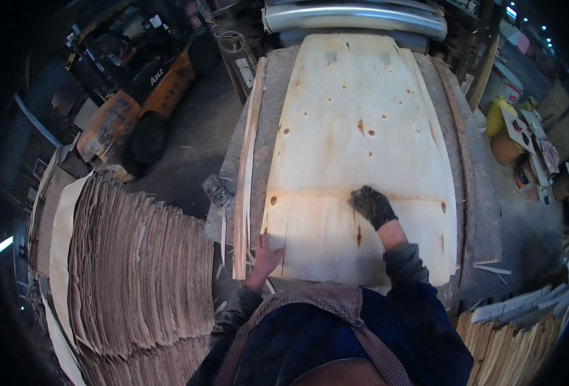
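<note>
I see the veneer sheet [355, 154] lying flat on the grey table [474, 212], its long side running away from me toward the metal roller [355, 18] at the far end. The sheet is pale, with scattered dark knots and a faint seam across its near third.

Left hand [266, 252]: bare, resting on the sheet's near left corner. The fingers lie fairly flat and close together on the edge; I cannot tell whether any finger curls under the sheet.

Right hand [371, 206]: in a dark glove, pressed down on the sheet's top face at the seam, right of centre. The fingers are bent and bunched against the wood; they enclose nothing that I can see.

A narrow strip [246, 174] of veneer lies along the left side of the table, just beside the sheet's left edge.

To my left, a large stack of veneer [136, 270] stands on the floor, well apart from the table. Beyond it, an orange forklift [139, 96] is parked. At lower right, a second pile of pale offcuts [522, 334] lies near the table. A yellow bag [500, 114] sits at the far right.
</note>
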A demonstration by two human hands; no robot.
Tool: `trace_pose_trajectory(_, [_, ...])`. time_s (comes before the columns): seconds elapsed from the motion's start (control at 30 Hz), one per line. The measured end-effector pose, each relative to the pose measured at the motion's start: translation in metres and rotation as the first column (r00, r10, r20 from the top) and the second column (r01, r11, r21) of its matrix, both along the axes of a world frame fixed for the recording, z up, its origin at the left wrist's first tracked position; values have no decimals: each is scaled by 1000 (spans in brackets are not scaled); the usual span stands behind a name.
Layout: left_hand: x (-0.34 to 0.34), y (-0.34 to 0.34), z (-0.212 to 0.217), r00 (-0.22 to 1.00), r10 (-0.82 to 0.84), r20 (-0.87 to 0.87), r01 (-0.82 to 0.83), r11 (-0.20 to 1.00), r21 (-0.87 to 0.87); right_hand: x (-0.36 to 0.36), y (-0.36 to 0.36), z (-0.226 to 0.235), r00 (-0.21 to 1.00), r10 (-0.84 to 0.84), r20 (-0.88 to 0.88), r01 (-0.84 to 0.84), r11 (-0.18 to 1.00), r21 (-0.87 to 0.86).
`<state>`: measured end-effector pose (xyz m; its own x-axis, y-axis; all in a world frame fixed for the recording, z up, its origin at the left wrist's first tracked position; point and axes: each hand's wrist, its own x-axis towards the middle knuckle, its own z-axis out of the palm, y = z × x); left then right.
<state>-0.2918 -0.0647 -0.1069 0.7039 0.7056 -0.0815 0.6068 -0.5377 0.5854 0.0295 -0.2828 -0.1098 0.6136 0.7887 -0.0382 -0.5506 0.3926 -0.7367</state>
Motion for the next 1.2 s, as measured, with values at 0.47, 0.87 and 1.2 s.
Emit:
trace_pose_trajectory(0.47, [-3,21,38,894,328,306,-7,692,-722,-135,-48,30,882,341,-325,-355,935,19])
trace_pose_trajectory(0.87, [-13,9,181,797,324,509,272,560,-782,-224,-149,33,883,48,-467,-181,952,-245])
trace_pose_trajectory(1.2, [1,36,141,852,208,481,151,782,-605,-191,-120,63,891,-114,-439,41,984,-173])
